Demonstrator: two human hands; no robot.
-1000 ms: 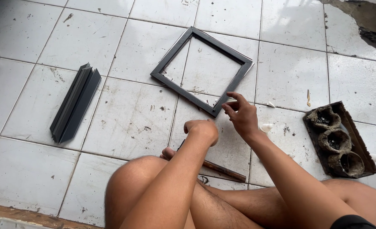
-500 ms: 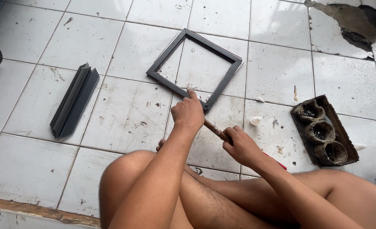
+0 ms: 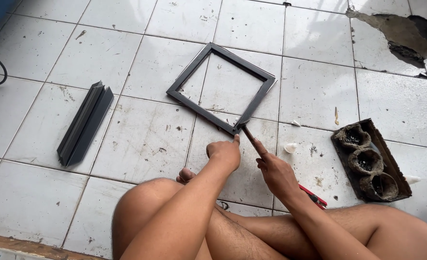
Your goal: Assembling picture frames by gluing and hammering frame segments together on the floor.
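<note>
At centre frame, just below the middle, I have both hands working at one corner of a square black frame [image 3: 221, 88]. My right hand [image 3: 277, 172] is wrapped around a thin tool [image 3: 250, 137] whose tip touches the frame's corner nearest me, at about 6 o'clock on the square; its make I cannot tell. My left hand [image 3: 224, 152] is curled into a loose fist with the thumb up, beside that same corner and just short of it, holding nothing I can see. The frame lies flat on the white tiled floor [image 3: 146, 139], turned like a diamond, all four sides joined, so I judge the assembly done and only work at this last corner left. Behind my right wrist, a red-handled tool [image 3: 314, 196] lies on the tiles. Out at 3 o'clock sits a dark tray [image 3: 371, 161] with three round cups. At 9 o'clock, well apart, rests a bundle of dark strips [image 3: 85, 123].
</note>
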